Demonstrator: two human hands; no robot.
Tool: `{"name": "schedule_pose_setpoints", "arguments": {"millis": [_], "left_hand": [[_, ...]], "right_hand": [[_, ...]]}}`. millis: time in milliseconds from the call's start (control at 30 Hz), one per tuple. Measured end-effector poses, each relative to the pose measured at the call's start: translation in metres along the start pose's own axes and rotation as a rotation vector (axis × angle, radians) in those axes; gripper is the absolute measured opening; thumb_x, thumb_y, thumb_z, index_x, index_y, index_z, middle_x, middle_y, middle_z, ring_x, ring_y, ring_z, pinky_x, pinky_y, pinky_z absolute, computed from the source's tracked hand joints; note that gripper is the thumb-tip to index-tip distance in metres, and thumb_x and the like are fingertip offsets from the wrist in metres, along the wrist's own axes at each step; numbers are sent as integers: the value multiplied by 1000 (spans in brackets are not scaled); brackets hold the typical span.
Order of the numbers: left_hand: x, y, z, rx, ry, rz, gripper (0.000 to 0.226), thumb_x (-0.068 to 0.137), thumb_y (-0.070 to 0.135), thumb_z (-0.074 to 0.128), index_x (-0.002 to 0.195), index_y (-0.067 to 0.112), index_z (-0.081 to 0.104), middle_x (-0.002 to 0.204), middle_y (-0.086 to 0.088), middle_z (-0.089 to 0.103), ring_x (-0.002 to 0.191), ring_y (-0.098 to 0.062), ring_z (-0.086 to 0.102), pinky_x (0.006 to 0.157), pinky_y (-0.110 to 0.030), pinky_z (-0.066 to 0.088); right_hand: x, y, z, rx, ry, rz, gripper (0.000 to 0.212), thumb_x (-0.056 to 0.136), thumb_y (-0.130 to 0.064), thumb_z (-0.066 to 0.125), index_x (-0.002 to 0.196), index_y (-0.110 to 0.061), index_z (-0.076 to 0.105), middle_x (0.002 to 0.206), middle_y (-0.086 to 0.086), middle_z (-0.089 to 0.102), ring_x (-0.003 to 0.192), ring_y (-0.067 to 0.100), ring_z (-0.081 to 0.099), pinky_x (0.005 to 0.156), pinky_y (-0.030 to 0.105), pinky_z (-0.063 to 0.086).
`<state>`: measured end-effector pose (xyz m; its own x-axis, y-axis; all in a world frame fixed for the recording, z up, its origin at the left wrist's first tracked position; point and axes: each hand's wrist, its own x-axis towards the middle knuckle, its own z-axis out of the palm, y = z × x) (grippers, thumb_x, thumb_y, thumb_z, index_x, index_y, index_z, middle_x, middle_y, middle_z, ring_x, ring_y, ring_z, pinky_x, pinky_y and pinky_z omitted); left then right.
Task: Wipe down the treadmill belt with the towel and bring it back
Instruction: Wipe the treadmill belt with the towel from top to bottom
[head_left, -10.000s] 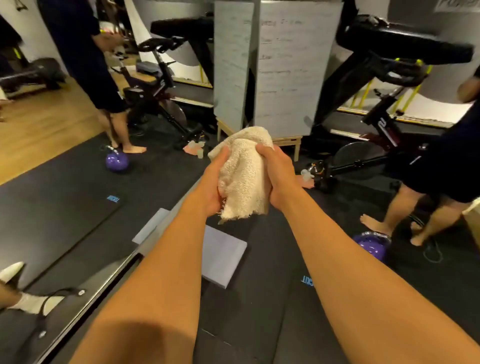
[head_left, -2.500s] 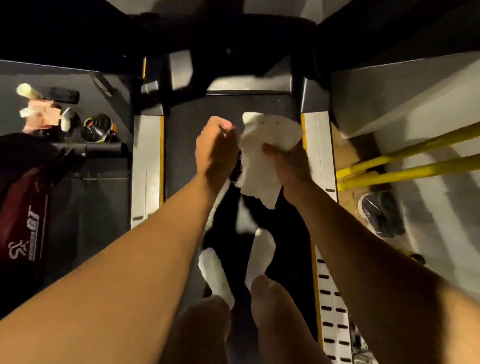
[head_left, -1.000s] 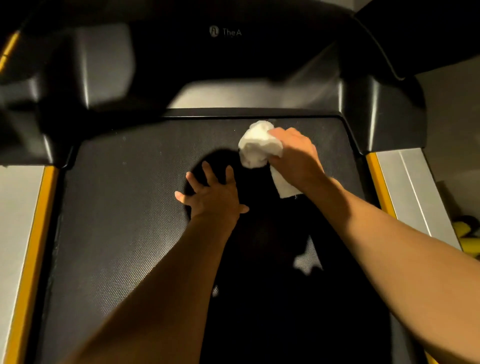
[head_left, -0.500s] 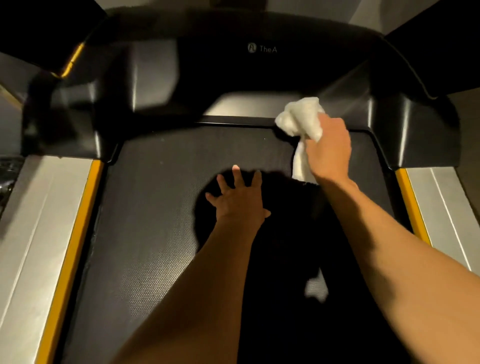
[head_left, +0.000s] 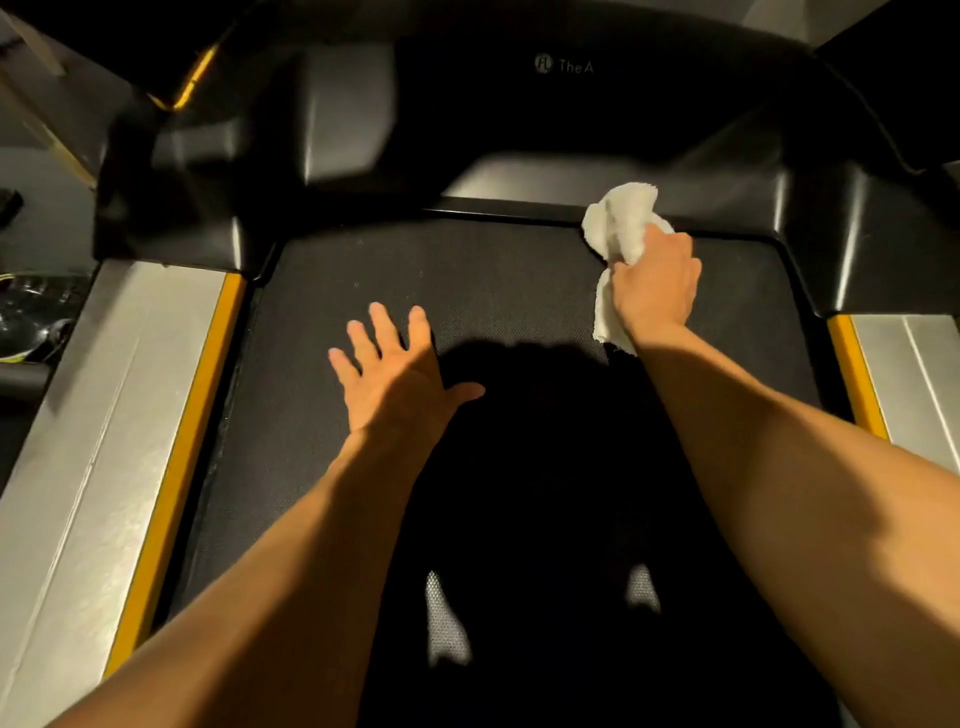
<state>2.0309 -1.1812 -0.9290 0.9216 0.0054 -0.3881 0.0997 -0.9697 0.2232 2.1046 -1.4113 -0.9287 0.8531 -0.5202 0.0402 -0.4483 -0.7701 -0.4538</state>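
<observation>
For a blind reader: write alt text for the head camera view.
A person's right hand grips a white towel at the far right end of a black treadmill belt, while the left hand rests, fingers spread, on the belt.

Single head view, looking steeply down, close above treadmill belt (head_left: 467, 270), facing its front

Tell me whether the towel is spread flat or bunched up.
Bunched up. The right hand grips the white towel as a wad at the front edge of the treadmill belt, with one loose end trailing below the hand.
</observation>
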Motion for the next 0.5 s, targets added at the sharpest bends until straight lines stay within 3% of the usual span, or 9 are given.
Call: {"name": "schedule_pose_setpoints", "arguments": {"millis": [67, 167, 200, 267, 333, 400, 500], "left_hand": [[0, -7, -5, 28, -60, -57, 111, 74, 77, 52, 153, 23, -5, 158, -21, -15, 144, -46, -12, 112, -66, 1], [3, -8, -6, 36, -104, -50, 114, 73, 81, 47, 154, 23, -9, 157, -22, -18, 142, -48, -16, 110, -69, -1], [4, -8, -6, 41, -117, -52, 114, 73, 81, 46, 153, 23, -10, 157, -22, -19, 142, -48, -16, 110, -69, -1], [7, -8, -4, 56, -128, -64, 114, 73, 81, 45, 153, 23, -11, 157, -22, -19, 142, -48, -16, 111, -69, 0], [7, -7, -4, 77, -126, -65, 114, 73, 81, 46, 153, 23, -11, 157, -23, -18, 142, -48, -14, 111, -70, 2], [9, -6, -4, 82, -124, -60, 113, 74, 79, 47, 153, 22, -10, 157, -23, -17, 142, -49, -14, 110, -70, 2], [9, -7, -4, 49, -122, -57, 111, 75, 77, 49, 153, 22, -8, 157, -22, -17, 142, -49, -15, 109, -71, 0]], "right_hand": [[-16, -19, 11, -51, -175, -111, 39, 78, -15, 61, 116, -26, 62, 114, 11, 59, 104, 32, 57, 90, 41, 48], [-41, -40, 27, -47, -404, -436, 30, 75, -20, 56, 101, -30, 66, 100, 2, 64, 92, 25, 59, 81, 31, 45], [-35, -42, 27, -45, -328, -443, 33, 76, -18, 54, 106, -27, 66, 103, 4, 64, 95, 27, 60, 77, 28, 43], [-10, -39, 21, 23, -148, -234, 34, 82, -13, 49, 112, -18, 64, 109, 11, 62, 99, 31, 59, 74, 28, 41], [2, -34, 18, -40, -31, -131, 34, 87, -7, 49, 118, -16, 60, 118, 14, 54, 107, 34, 51, 83, 35, 41], [-13, -43, 19, -96, -78, -148, 37, 89, -6, 53, 124, -16, 56, 125, 14, 49, 112, 35, 47, 93, 41, 41], [-46, -55, 50, -119, -340, -468, 45, 86, -18, 58, 129, -27, 53, 126, 10, 51, 112, 31, 49, 93, 38, 44]]}}
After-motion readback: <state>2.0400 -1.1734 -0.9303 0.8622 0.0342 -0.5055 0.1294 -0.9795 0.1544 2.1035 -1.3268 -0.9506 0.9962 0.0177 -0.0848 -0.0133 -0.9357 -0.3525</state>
